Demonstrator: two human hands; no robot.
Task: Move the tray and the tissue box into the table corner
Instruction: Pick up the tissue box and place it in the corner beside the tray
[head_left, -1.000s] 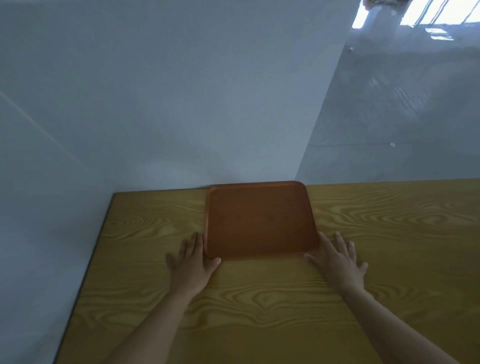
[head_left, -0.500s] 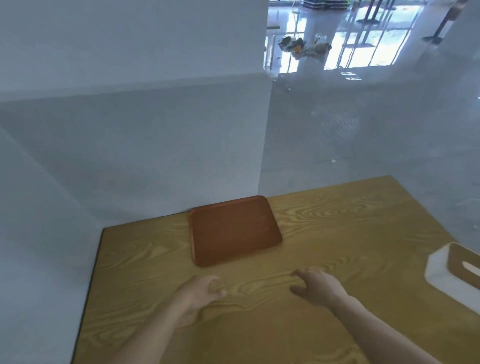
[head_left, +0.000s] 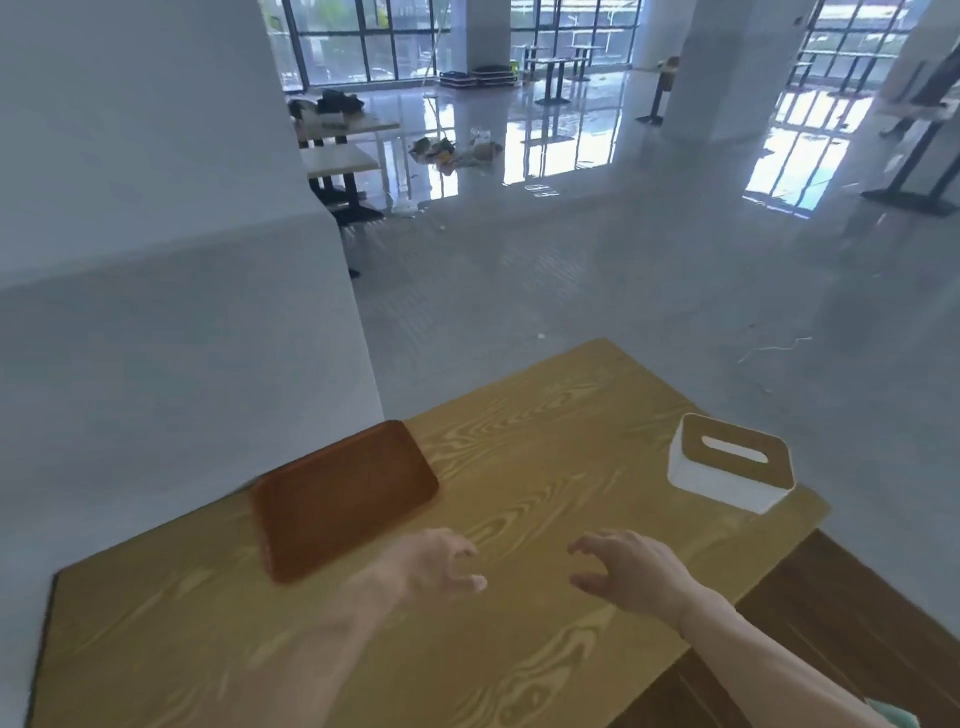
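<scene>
A flat reddish-brown tray (head_left: 343, 499) lies on the wooden table (head_left: 519, 649), against the white wall at the table's far left side. A white tissue box (head_left: 730, 465) with a wooden slotted top stands near the table's far right edge. My left hand (head_left: 436, 564) hovers over the table just right of the tray's near corner, fingers curled and apart, holding nothing. My right hand (head_left: 626, 569) floats beside it, also empty with loosely spread fingers, well short of the tissue box.
A white wall (head_left: 182, 338) borders the table's left and back sides. A dark wooden bench or floor strip (head_left: 831, 623) lies past the right edge. Beyond is a glossy hall floor with other tables (head_left: 337, 150) and pillars.
Both hands have let go of the tray and pulled back over the table. The view has swung right, bringing the tissue box fully into sight.
</scene>
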